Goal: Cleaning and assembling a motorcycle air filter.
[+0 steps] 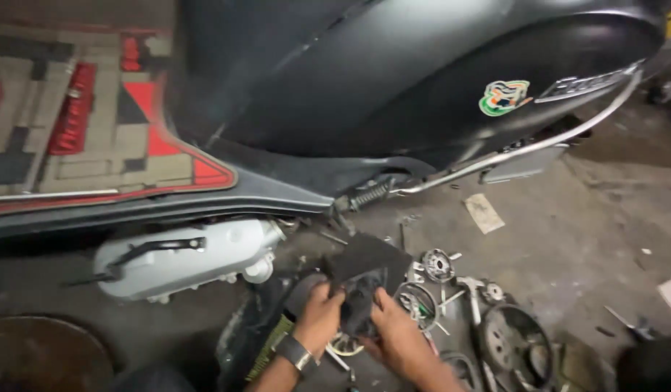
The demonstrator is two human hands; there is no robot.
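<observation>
1. Black, greasy part sits low in the middle, right below the scooter, and you've got it clamped from both sides.
2. Your left hand, wristwatch on it, grips its left edge.
3. Your right hand pinches its right side.
4. Round metal parts lie on the floor just right of your hands.

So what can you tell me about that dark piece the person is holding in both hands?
The dark part looks like a flat, roughly square black cover, matte like plastic or rubber, tilted up from the floor. The left hand and right hand grip its lower edge. It sits beside scattered round metal parts, below the black scooter. Finer detail is blurred.
</observation>
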